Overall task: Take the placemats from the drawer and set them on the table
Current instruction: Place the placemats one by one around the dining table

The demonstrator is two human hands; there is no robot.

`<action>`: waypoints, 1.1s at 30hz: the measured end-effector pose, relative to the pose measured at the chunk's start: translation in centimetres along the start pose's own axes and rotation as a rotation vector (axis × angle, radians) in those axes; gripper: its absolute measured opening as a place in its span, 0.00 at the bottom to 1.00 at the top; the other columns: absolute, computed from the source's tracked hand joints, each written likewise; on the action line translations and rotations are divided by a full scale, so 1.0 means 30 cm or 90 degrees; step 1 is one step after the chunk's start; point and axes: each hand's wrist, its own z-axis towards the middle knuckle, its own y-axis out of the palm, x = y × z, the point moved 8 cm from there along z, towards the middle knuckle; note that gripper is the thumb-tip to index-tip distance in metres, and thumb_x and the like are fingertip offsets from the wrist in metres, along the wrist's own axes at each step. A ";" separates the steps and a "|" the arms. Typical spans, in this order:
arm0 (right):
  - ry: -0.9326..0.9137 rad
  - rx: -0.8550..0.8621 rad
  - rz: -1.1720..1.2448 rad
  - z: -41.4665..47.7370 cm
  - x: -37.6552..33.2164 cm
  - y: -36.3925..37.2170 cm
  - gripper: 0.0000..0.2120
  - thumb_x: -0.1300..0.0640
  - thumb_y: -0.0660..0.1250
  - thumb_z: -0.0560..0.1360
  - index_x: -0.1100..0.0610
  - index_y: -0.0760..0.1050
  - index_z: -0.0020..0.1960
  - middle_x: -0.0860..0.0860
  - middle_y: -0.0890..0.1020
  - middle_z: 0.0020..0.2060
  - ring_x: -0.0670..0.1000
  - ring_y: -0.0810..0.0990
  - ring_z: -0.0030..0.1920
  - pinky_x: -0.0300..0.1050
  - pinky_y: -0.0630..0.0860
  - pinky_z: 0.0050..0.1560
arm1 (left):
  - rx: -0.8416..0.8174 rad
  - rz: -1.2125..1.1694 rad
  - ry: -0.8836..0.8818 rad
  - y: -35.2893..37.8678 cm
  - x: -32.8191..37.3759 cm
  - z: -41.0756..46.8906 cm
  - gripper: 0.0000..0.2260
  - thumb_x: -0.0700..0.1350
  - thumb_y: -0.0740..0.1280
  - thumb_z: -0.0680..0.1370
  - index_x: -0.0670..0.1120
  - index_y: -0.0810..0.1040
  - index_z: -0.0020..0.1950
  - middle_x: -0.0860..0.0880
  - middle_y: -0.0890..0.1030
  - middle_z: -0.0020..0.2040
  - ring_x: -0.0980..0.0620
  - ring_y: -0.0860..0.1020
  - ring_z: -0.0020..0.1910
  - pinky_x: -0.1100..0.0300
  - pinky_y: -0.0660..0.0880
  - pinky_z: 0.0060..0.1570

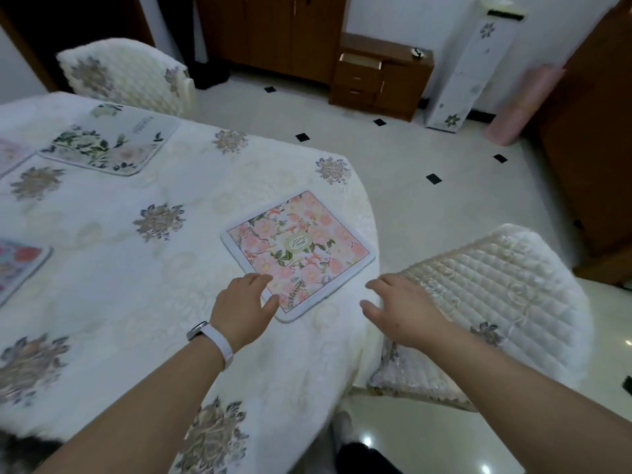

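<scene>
Left hand point(243, 304) relaxed, touching pink placemat point(301, 248), frame centre | right hand point(405, 311) released, empty | risk: nudge slides it off table point(102, 268).

Four floral placemats point(301, 249) point(109, 143) point(10, 153) point(17, 265), one table point(136, 302), two covered chairs point(123, 75) point(496, 295), two hands point(241, 309) point(407, 313), one open drawer point(360, 61).

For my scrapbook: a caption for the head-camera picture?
Left hand touches the pink placemat on the table; right hand hovers open nearby.
</scene>
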 end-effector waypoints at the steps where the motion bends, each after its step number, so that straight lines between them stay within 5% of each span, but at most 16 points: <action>1: -0.006 -0.005 -0.001 0.027 0.002 0.005 0.26 0.39 0.54 0.79 0.49 0.67 0.73 0.47 0.72 0.68 0.52 0.70 0.68 0.52 0.71 0.64 | -0.001 -0.003 -0.011 0.010 -0.006 0.010 0.23 0.58 0.58 0.79 0.50 0.71 0.72 0.49 0.73 0.70 0.46 0.70 0.67 0.50 0.70 0.62; 14: 0.040 -0.145 0.232 0.340 0.120 0.211 0.24 0.44 0.57 0.81 0.54 0.66 0.73 0.53 0.70 0.70 0.55 0.69 0.68 0.50 0.71 0.63 | -0.061 0.027 -0.133 0.035 -0.030 0.353 0.21 0.53 0.60 0.80 0.49 0.69 0.73 0.47 0.72 0.71 0.45 0.69 0.69 0.49 0.69 0.64; 21: 0.095 -0.080 0.341 0.385 0.132 0.263 0.23 0.49 0.60 0.79 0.57 0.67 0.72 0.54 0.66 0.70 0.55 0.65 0.69 0.47 0.65 0.66 | -0.103 0.007 -0.183 0.050 -0.092 0.594 0.17 0.53 0.57 0.76 0.50 0.73 0.63 0.43 0.75 0.62 0.39 0.73 0.62 0.47 0.72 0.57; 28: 0.140 -0.074 0.427 0.412 0.117 0.300 0.26 0.49 0.62 0.78 0.53 0.62 0.74 0.53 0.54 0.77 0.53 0.54 0.76 0.47 0.58 0.72 | -0.120 0.039 -0.176 0.070 -0.108 0.792 0.22 0.54 0.57 0.74 0.50 0.71 0.67 0.45 0.72 0.67 0.41 0.72 0.63 0.47 0.72 0.59; 33: 0.170 -0.036 0.498 0.457 0.111 0.291 0.25 0.52 0.64 0.78 0.53 0.63 0.73 0.51 0.56 0.77 0.51 0.54 0.76 0.45 0.57 0.72 | -0.084 0.081 -0.184 0.068 -0.137 0.851 0.23 0.53 0.62 0.76 0.48 0.67 0.71 0.44 0.70 0.68 0.40 0.71 0.63 0.46 0.71 0.59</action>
